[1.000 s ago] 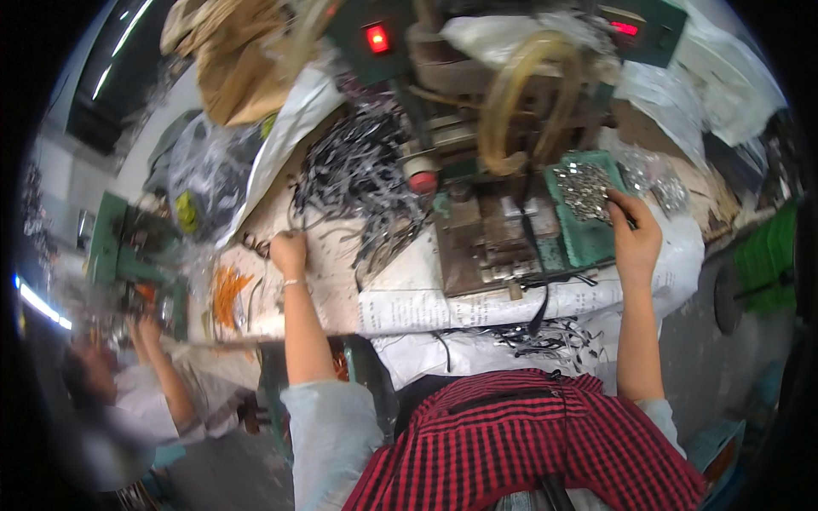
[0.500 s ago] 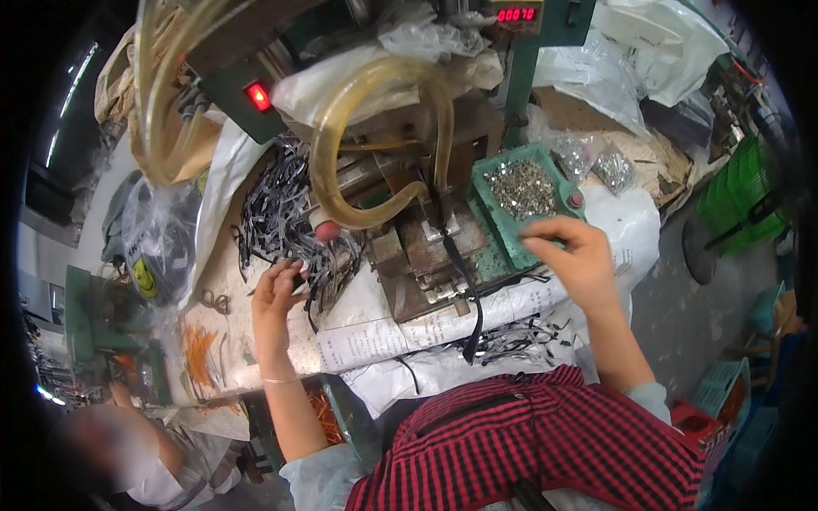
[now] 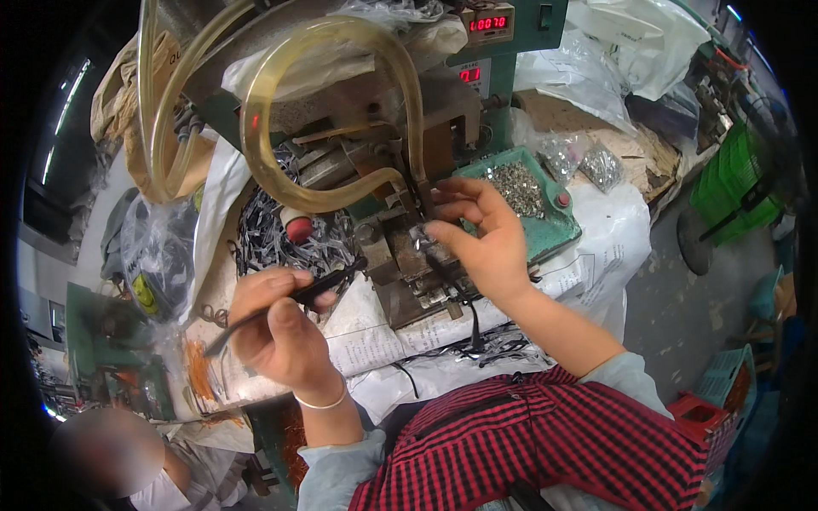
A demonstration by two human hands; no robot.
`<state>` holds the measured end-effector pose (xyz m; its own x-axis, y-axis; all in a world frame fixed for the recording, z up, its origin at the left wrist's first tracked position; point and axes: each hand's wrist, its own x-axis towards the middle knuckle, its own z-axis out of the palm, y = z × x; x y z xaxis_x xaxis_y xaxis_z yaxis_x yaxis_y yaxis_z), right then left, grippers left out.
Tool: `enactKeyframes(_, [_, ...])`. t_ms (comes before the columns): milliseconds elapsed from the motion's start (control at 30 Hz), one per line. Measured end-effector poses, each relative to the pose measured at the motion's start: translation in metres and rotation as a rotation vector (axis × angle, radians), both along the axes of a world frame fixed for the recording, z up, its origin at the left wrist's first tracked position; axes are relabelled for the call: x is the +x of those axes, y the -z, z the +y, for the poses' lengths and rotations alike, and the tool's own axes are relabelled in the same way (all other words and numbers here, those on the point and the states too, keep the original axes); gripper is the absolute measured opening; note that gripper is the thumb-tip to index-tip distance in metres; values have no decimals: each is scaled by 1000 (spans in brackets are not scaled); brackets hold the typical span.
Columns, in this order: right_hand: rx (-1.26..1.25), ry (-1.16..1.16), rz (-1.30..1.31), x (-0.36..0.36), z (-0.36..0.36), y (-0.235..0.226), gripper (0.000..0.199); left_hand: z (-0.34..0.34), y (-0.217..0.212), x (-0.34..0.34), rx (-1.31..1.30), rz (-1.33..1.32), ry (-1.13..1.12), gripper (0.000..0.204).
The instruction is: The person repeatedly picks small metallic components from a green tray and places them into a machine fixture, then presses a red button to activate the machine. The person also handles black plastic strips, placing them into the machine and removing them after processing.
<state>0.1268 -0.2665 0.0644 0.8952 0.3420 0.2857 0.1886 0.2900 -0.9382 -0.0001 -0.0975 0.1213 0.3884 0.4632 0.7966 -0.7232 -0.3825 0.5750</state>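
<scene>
In the head view, the left hand (image 3: 277,328) is closed around a thin black strip (image 3: 281,308): thumb and curled fingers pinch it near its middle, so that one end slants down to the left and the other points toward the machine. The strip looks flat, dark and slightly flexible, like the tangled heap of black strips (image 3: 285,243) lying behind the hand on the desk (image 3: 375,341), which is covered with printed paper sheets. A thin pale bangle (image 3: 322,402) circles the left wrist.

The right hand (image 3: 481,234) rests at the metal press block (image 3: 409,264), fingers half curled and spread; thumb and forefinger meet at a small shiny part on the block, though whether they grip it cannot be told. The block is grey, worn steel with stepped edges.

Just behind the right hand stands a green tray (image 3: 558,226) holding a heap of small silvery metal pieces, with a red knob at its rim. A thick, yellowish translucent hose (image 3: 341,111) loops over the machine. Two small red digit displays (image 3: 487,23) sit in grey and green housings at the top. Clear plastic bags (image 3: 596,166) with more metal pieces lie at the right, and a green crate (image 3: 728,183) stands beyond. The sleeves are pale blue under a red-and-black checked garment (image 3: 528,451).
</scene>
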Motion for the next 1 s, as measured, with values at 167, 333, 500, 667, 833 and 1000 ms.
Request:
enactKeyframes(167, [-71,131,-185,-5,6,4,50,-1,-17,25,44,117,-91,13])
enactKeyframes(333, [-104,136,-237,-5,7,3,48,-6,-20,25,114,126,-143,12])
enactKeyframes(500, [-18,0,-90,-11,8,1,41,-18,-5,-8,156,121,-109,21])
enactKeyframes(667, [35,10,-14,-11,11,2,37,0,11,-5,-168,84,-21,18])
enactKeyframes(833, [100,-25,77,-12,12,3,36,-3,2,26,-77,47,-55,16])
enactKeyframes(1000, [117,-68,124,-12,11,-2,36,-3,0,27,-102,33,4,17])
